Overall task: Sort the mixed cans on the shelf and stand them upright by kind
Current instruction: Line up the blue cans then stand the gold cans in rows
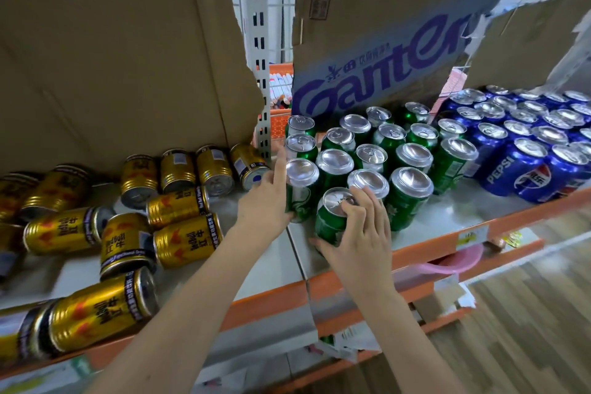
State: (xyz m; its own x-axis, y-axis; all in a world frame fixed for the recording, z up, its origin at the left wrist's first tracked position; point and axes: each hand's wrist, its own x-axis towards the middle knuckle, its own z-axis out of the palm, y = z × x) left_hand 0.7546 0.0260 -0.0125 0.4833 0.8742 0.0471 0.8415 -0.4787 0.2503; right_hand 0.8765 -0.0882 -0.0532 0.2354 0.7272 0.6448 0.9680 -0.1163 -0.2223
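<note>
Right hand (pixel 358 233) grips a green can (pixel 331 221) at the near edge of the shelf (pixel 428 235), fingers curled over its lid and side, thumb low at the base; can stands roughly upright, slightly tilted, just in front of the green can group (pixel 377 153). Left hand (pixel 265 198) is open, index finger straight and pointing up, palm and lower fingers pressed against the left side of another green can (pixel 300 189) at the near-left corner of that group. Green group stands upright in rows, mid-shelf, silver tops showing. To the right, touching the green rows, blue Pepsi cans (pixel 524 150) stand upright in a packed block running to the far right. To the left, gold Red Bull cans (pixel 128 217) mostly lie on their sides, scattered at mixed angles, a few near the front lip; some at the far back show their ends. Torn cardboard box (pixel 112 51) hangs over the gold cans; a second cardboard piece with purple lettering (pixel 383 70) leans behind the green ones. Perforated metal upright (pixel 260 51) between the two. Shelf front edge is orange. Wood-look floor (pixel 527 313) lower right.
</note>
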